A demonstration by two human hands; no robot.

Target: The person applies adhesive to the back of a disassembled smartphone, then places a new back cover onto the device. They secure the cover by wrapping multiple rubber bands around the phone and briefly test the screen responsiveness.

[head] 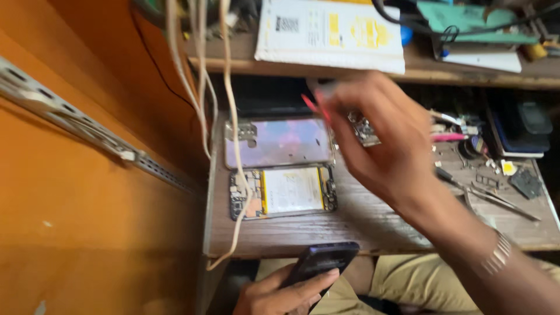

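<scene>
From the head camera, we see our left hand [280, 294] low by the lap, just below the near edge of the worn wooden desk [361, 224], fingers curled round a dark, slim smartphone [322, 261] held tilted up, probably so the screen faces us. Our right hand [379, 137] hovers above the desk's middle, fingers pinched shut on a thin red-tipped tool [312, 105]; motion blur leaves its shape unclear. Toward the left edge lie an iridescent pink-violet phone back cover [280, 142] and, nearer us, an opened phone body with a white battery [284, 191], laid flat and apart for easy reach. Metal tweezers [490, 195] rest near the right edge. Our forearm hides part of the desk; the small parts beyond it are hard to make out.
</scene>
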